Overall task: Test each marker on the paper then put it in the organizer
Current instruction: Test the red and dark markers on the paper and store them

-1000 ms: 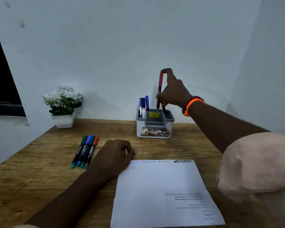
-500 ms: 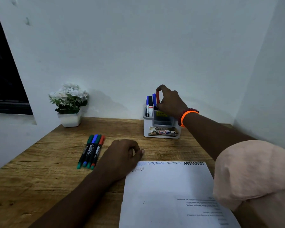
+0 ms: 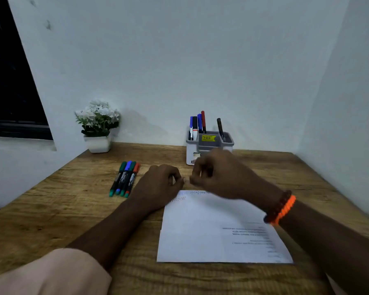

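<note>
Neither grip holds anything: right hand [image 3: 219, 175] blurred, loosely curled above the paper's [image 3: 217, 231] far edge; left hand [image 3: 158, 184] rests beside it. Four markers [image 3: 125, 178] lie left; organizer [image 3: 209, 145] stands at the tabletop's [image 3: 73, 209] back edge.

Two bare forearms reach in from the bottom of the frame. The left arm's short sleeve [image 3: 51, 271], pale peach cloth, fills the lower left corner. On the right wrist sit two bands side by side: a bright orange braided bracelet [image 3: 285, 208] and a dark beaded bracelet [image 3: 277, 206] (the beads look reddish-brown).
</note>
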